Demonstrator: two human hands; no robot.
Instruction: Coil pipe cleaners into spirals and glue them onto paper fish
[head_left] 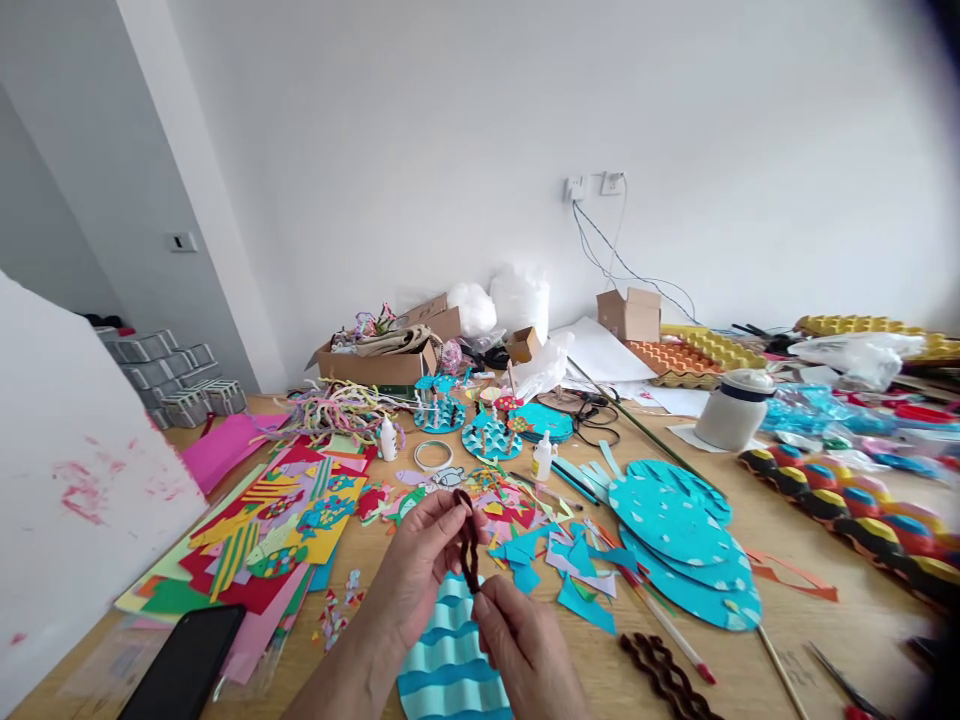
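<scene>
A dark brown fuzzy pipe cleaner point(468, 545), bent into a narrow loop, is held between both hands above the table. My left hand point(420, 555) pinches it near the bend at the top. Lower down, my right hand point(517, 635) grips the strands where they come together. Beneath the hands lies a blue wavy-striped paper piece point(442, 665), partly covered by them. More brown pipe cleaners point(664, 675) rest on the table to the right of my right hand.
Blue painted discs point(675, 530) are stacked at right, with blue paper scraps point(581, 570) beside them. A phone point(187, 660) lies front left near colourful paper fish point(277, 560). Glue bottles point(541, 457), tape point(433, 457) and scissors point(844, 680) are around. A white jar point(733, 412) stands back right.
</scene>
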